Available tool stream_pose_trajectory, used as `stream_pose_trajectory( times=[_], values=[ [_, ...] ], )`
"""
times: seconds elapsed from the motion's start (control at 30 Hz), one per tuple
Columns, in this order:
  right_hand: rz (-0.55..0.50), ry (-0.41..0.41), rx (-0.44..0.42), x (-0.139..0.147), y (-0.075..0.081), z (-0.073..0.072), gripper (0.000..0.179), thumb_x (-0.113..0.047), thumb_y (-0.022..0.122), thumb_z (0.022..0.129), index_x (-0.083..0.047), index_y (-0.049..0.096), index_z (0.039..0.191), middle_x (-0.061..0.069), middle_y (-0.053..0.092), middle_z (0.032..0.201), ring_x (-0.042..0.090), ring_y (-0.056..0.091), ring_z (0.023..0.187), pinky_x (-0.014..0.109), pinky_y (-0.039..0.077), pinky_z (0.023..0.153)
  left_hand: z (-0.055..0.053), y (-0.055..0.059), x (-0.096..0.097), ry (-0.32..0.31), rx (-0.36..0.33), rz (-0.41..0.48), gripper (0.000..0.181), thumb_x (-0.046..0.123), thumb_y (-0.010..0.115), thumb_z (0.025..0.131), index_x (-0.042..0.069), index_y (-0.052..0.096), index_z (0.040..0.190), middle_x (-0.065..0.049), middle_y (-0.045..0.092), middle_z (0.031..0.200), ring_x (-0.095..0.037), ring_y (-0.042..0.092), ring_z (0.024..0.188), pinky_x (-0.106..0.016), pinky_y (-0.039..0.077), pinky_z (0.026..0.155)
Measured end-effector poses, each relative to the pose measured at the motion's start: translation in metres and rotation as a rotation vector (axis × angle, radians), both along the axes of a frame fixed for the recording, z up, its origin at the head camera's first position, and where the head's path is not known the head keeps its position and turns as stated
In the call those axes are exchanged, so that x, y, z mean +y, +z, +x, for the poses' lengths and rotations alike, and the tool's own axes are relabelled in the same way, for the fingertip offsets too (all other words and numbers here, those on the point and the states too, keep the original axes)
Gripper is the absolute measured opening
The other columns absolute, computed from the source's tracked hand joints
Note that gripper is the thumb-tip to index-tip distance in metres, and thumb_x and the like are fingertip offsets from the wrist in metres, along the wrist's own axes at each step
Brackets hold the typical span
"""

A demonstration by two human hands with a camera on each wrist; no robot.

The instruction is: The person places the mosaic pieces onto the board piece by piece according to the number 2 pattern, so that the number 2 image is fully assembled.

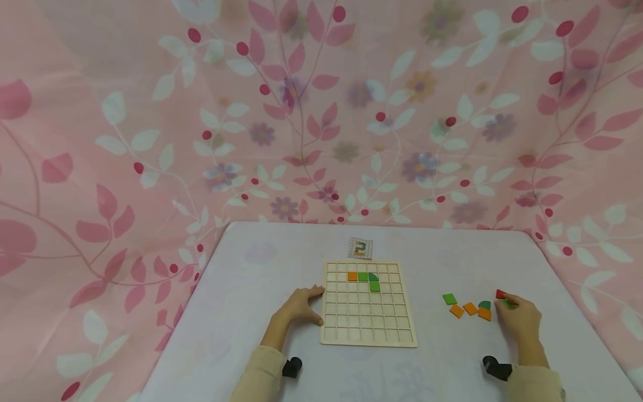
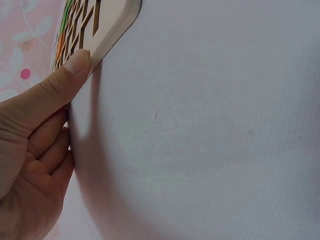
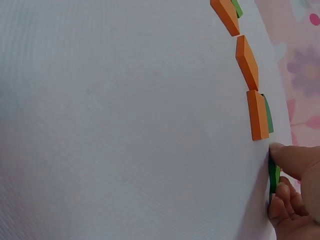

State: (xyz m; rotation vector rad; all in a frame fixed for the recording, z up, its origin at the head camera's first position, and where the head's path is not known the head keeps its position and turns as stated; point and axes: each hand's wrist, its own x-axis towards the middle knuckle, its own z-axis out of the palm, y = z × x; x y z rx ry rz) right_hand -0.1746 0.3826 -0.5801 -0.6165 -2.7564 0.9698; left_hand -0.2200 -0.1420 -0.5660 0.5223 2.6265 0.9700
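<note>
A square wooden grid board (image 1: 364,338) bears an orange tile (image 1: 353,276), two green square tiles (image 1: 363,277) and a dark green rounded piece (image 1: 373,277) near its top. My left hand (image 1: 300,307) is spread along the board's left edge, its thumb (image 2: 75,65) touching the rim. On the right, my right hand (image 1: 522,318) pinches a green tile (image 3: 274,175) between thumb and fingers, low over the table. A red piece (image 1: 500,294) shows just beyond those fingers, partly covered by them.
Left of my right hand lie loose pieces: a green tile (image 1: 449,299), several orange tiles (image 1: 470,309) and a dark green rounded piece (image 1: 484,305). A small pattern card (image 1: 360,248) sits behind the board on the white table (image 1: 281,245). A floral cloth (image 1: 321,111) hangs behind.
</note>
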Motion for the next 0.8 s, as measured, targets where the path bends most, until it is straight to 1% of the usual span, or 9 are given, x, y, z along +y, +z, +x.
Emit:
stream_pose_trajectory(
  times=[0.1, 0.17, 0.27, 0.4, 0.53, 0.63, 0.7, 0.77, 0.8],
  values=[
    [-0.068, -0.043, -0.072, 0.001, 0.006, 0.003, 0.055, -0.03, 0.053, 0.093, 0.015, 0.048, 0.123, 0.037, 0.045, 0.124, 0.051, 0.037, 0.117, 0.061, 0.029, 0.102, 0.001, 0.0, 0.0, 0.008, -0.003, 0.006, 0.085, 0.014, 0.089, 0.056, 0.002, 0.053, 0.132, -0.015, 0.048, 0.138, -0.033, 0.04, 0.132, -0.047, 0.032, 0.108],
    [-0.113, -0.062, -0.095, 0.002, 0.008, 0.005, 0.058, -0.032, 0.054, 0.092, 0.015, 0.047, 0.125, 0.037, 0.045, 0.125, 0.05, 0.037, 0.118, 0.061, 0.029, 0.102, 0.002, -0.001, 0.0, 0.013, -0.007, 0.01, 0.085, 0.014, 0.089, 0.056, 0.002, 0.053, 0.132, -0.015, 0.048, 0.138, -0.033, 0.04, 0.132, -0.048, 0.032, 0.108],
    [-0.16, -0.073, -0.096, 0.003, 0.009, 0.009, 0.057, -0.03, 0.056, 0.091, 0.014, 0.047, 0.126, 0.036, 0.046, 0.126, 0.048, 0.039, 0.117, 0.061, 0.03, 0.101, 0.004, -0.001, 0.0, 0.019, -0.016, 0.018, 0.085, 0.014, 0.089, 0.056, 0.002, 0.053, 0.132, -0.015, 0.048, 0.139, -0.033, 0.04, 0.132, -0.048, 0.032, 0.108],
    [-0.179, -0.067, -0.072, 0.005, 0.008, 0.01, 0.053, -0.024, 0.058, 0.089, 0.012, 0.048, 0.126, 0.034, 0.047, 0.127, 0.048, 0.04, 0.118, 0.06, 0.03, 0.1, 0.004, -0.002, 0.0, 0.018, -0.014, 0.022, 0.085, 0.014, 0.089, 0.056, 0.002, 0.053, 0.132, -0.015, 0.047, 0.139, -0.032, 0.04, 0.132, -0.047, 0.031, 0.109],
    [-0.154, -0.076, -0.024, 0.0, 0.002, 0.011, 0.051, -0.022, 0.058, 0.088, 0.013, 0.05, 0.125, 0.034, 0.049, 0.125, 0.047, 0.044, 0.114, 0.058, 0.035, 0.096, 0.003, -0.003, 0.0, 0.01, -0.003, 0.021, 0.085, 0.015, 0.089, 0.056, 0.002, 0.053, 0.132, -0.014, 0.048, 0.139, -0.032, 0.041, 0.132, -0.047, 0.032, 0.108],
    [-0.097, -0.08, 0.047, -0.006, -0.004, 0.008, 0.05, -0.023, 0.059, 0.088, 0.013, 0.053, 0.122, 0.036, 0.053, 0.118, 0.047, 0.048, 0.107, 0.055, 0.039, 0.09, 0.003, -0.002, 0.0, 0.011, -0.004, 0.021, 0.085, 0.014, 0.089, 0.056, 0.002, 0.053, 0.132, -0.015, 0.048, 0.139, -0.032, 0.04, 0.132, -0.047, 0.032, 0.108],
    [-0.061, -0.077, 0.105, -0.009, -0.006, 0.005, 0.047, -0.021, 0.059, 0.087, 0.013, 0.056, 0.119, 0.037, 0.055, 0.114, 0.049, 0.049, 0.104, 0.055, 0.039, 0.088, 0.002, -0.002, 0.0, 0.014, -0.006, 0.026, 0.085, 0.013, 0.089, 0.056, 0.001, 0.053, 0.132, -0.015, 0.048, 0.139, -0.032, 0.04, 0.132, -0.047, 0.032, 0.108],
    [-0.03, -0.073, 0.126, -0.012, -0.008, 0.002, 0.043, -0.02, 0.059, 0.087, 0.011, 0.058, 0.116, 0.037, 0.054, 0.113, 0.051, 0.048, 0.105, 0.056, 0.038, 0.087, 0.002, -0.002, 0.0, 0.016, -0.007, 0.028, 0.085, 0.013, 0.089, 0.056, 0.002, 0.053, 0.132, -0.015, 0.047, 0.139, -0.032, 0.04, 0.132, -0.047, 0.032, 0.109],
    [-0.017, -0.07, 0.116, -0.014, -0.008, 0.001, 0.042, -0.021, 0.059, 0.088, 0.01, 0.059, 0.115, 0.038, 0.054, 0.115, 0.051, 0.048, 0.106, 0.057, 0.038, 0.087, 0.002, -0.002, 0.001, 0.017, -0.007, 0.03, 0.085, 0.014, 0.089, 0.056, 0.002, 0.053, 0.132, -0.015, 0.047, 0.139, -0.032, 0.04, 0.132, -0.047, 0.032, 0.109]
  ],
)
